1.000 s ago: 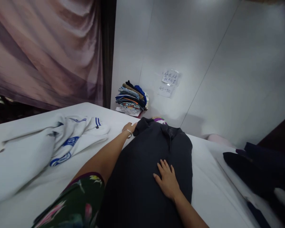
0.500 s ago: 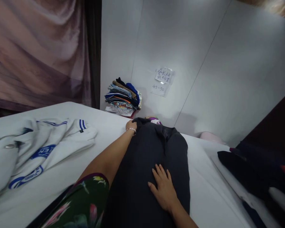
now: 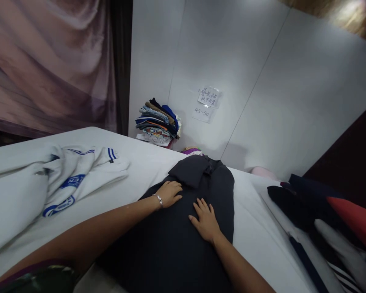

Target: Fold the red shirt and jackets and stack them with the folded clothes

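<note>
A dark charcoal long garment, perhaps a jacket [image 3: 183, 244], lies lengthwise on the white table in front of me. Its upper left portion is folded inward, and a collar-like edge shows at the far end. My left hand [image 3: 170, 194], with a bracelet on the wrist, rests on the cloth just below that fold, fingers loosely spread. To its right, my right hand [image 3: 205, 219] lies flat on the garment with its fingers apart. The near end of the garment runs out of view at the bottom.
A crumpled white garment with blue lettering [image 3: 71, 181] lies on the table [image 3: 146, 156] at left. Stacked folded clothes [image 3: 157, 122] stand beyond the far edge. Handwritten paper signs [image 3: 209, 97] hang on the wall. More clothes [image 3: 311, 203] are heaped at right.
My left hand has let go of the garment's far left corner and come back toward me onto the cloth. That corner now lies folded inward. My right hand stays flat on the garment.
</note>
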### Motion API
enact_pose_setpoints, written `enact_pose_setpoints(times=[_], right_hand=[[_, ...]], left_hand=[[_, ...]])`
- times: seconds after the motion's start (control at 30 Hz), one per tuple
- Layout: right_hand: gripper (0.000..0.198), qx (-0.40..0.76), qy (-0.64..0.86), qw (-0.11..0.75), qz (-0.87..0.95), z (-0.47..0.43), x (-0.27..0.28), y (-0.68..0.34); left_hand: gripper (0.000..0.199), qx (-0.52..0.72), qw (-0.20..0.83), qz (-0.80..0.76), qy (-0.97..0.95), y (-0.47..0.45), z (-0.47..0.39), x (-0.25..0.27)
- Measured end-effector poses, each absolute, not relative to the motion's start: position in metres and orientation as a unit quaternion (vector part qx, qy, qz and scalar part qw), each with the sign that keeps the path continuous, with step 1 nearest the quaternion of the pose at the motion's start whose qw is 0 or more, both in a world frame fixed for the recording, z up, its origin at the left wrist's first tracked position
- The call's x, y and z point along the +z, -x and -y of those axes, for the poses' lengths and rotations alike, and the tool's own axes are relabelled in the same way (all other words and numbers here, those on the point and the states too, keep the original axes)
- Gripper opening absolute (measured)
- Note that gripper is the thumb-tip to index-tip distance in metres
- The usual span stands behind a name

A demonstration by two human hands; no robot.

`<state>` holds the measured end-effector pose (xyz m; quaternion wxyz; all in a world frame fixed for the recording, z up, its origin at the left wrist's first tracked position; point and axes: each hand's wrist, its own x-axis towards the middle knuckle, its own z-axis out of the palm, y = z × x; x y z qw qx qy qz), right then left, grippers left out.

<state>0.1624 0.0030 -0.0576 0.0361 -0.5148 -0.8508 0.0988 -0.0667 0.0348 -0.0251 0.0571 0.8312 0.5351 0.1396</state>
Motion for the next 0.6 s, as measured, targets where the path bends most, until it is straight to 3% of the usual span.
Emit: enact_pose_setpoints(times=[0.2, 0.3, 0.4, 0.6], right_hand=[[0.058, 0.193, 0.499, 0.032, 0.844, -0.018, -0.042, -0.168], [0.041, 0.318, 0.509, 0.21, 0.772, -0.05, -0.023, -0.162], [0.041, 0.454, 0.549, 0.373, 0.594, -0.094, -0.013, -0.147], [0.03, 0.546, 0.598, 0.372, 0.454, -0.156, -0.026, -0.116]], left_hand=[[0.064, 0.078, 0.094, -0.639, -0.759, 0.075, -0.001, -0.058], [0.066, 0.085, 0.088, -0.647, -0.753, 0.073, 0.0, -0.072], [0.068, 0.094, 0.085, -0.647, -0.752, 0.072, -0.002, -0.076], [0.065, 0.114, 0.087, -0.645, -0.751, 0.074, -0.002, -0.079]])
